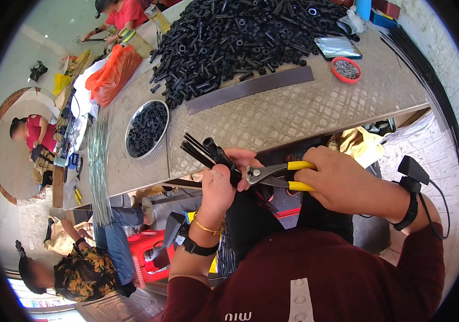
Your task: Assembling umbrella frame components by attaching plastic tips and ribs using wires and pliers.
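My left hand (219, 189) is closed round a bundle of black rods (196, 151) and a black tubular fitting (216, 150), in front of the table's near edge. In my right hand (342, 182) is a pair of pliers (275, 173) with yellow handles and a metal head. The fingers wrap over both handles. The pliers' jaws meet the held parts beside my left fingers; what lies between the jaws is hidden.
On the table (283, 121) lie a big heap of black tubular parts (229, 43), a dark flat bar (251, 88), a bowl of black rings (147, 129), a red dish of small metal pieces (346, 70) and thin wires (99, 166). Co-workers sit at left.
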Tool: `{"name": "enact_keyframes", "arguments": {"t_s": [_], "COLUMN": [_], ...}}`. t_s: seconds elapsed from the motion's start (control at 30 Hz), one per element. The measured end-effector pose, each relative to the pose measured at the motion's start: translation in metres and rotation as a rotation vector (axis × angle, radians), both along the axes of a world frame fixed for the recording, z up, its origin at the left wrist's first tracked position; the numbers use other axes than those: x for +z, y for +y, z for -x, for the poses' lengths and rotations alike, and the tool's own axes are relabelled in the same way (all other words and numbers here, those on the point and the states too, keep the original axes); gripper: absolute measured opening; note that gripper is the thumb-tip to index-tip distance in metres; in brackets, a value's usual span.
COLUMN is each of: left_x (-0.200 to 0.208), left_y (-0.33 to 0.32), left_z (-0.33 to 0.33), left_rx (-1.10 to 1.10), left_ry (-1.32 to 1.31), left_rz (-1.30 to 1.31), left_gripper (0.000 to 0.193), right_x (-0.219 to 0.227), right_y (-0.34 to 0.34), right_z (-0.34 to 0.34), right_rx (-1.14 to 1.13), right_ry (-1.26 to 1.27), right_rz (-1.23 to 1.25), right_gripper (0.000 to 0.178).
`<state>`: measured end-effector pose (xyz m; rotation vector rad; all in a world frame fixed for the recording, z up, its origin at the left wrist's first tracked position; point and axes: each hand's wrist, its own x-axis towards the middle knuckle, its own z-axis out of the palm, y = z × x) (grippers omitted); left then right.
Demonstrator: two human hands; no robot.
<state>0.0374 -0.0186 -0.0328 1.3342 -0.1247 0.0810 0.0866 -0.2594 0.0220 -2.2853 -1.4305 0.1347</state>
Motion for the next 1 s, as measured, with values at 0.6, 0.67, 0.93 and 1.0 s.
{"name": "enact_keyframes", "arguments": {"t_s": [0.6, 0.67, 0.93, 1.0], "left_x": [-0.005, -0.005, -0.019, -0.020], "left_y": [-0.014, 0.003, 0.022, 0.022], "left_z": [-0.017, -0.025, -0.040, -0.042], "left_rx": [0.129, 0.177, 0.181, 0.178], "left_ry": [-0.003, 0.007, 0.021, 0.010], "left_rz": [-0.052, 0.040, 0.094, 0.098], "left_gripper": [0.074, 0.081, 0.078, 0.077], "right_x": [0.001, -0.010, -0.021, -0.024], "right_y": [-0.021, -0.044, -0.086, -0.086], "right_z": [-0.056, -0.098, -0.202, -0.208], "right_rx": [-0.019, -0.295, -0.645, -0.594], "right_ry": [-0.372, -0.322, -0.349, -0.345], "right_rz": [0.066, 0.103, 0.208, 0.222], "right_gripper": [0.016, 0.018, 0.021, 0.021]}}
